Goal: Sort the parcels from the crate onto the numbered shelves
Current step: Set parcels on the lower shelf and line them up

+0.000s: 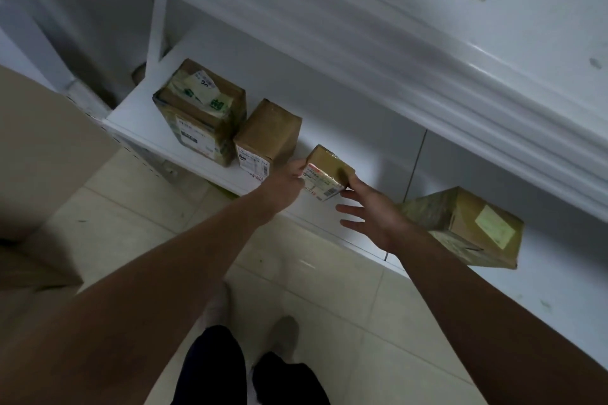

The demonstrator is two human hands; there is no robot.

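At centre, over the white shelf (138,115), small parcel (329,171) sits tilted; contact with the board can't be told. Left hand (284,182) pinches its 9 o'clock edge, fingers curled. Right hand (371,217) at its 4 o'clock, fingers straight and spread, fingertip against the parcel corner, gripping nothing. White shipping label with red print faces the camera, text too blurred to read. At 10 o'clock stand a tall parcel (200,115) with green-printed tape and a medium parcel (268,138), labels unreadable. At 4 o'clock, large parcel (467,227) with a pale yellow sticker.
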